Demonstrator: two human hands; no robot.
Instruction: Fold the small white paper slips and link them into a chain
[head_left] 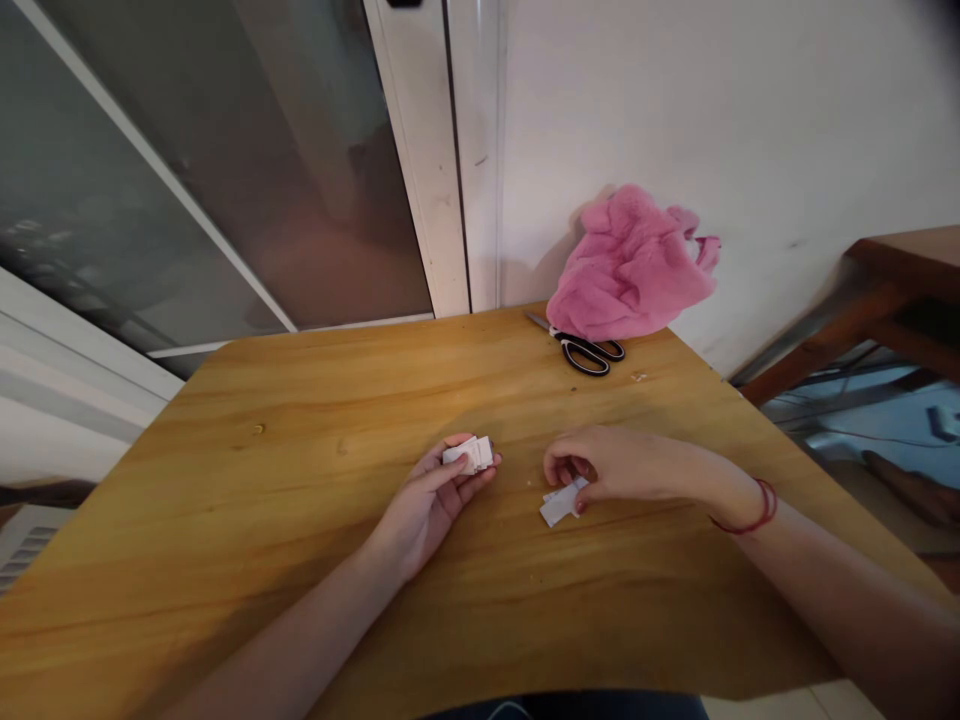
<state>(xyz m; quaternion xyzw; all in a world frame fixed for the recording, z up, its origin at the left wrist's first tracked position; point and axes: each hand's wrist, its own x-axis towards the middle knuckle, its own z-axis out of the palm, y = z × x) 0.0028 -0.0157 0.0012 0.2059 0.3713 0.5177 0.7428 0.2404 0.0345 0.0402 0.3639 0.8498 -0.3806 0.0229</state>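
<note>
My left hand (439, 495) is closed on a small stack of white paper slips (469, 456), its thumb pressing on top and its fingers underneath. To the right, a few more white slips (559, 505) are low over the wooden table, partly hidden by my right hand (600, 468). That hand is curled, with the thumb against the edge of those slips and the fingers bent around their far side. A red string bracelet (766, 505) circles the right wrist.
Black-handled scissors (589, 352) lie near the back right of the table (360, 400), their blades beside a bunched pink fluffy cloth (630, 270). A small yellowish bit (259, 429) rests at left. Behind are a white wall and a sliding glass door (315, 150).
</note>
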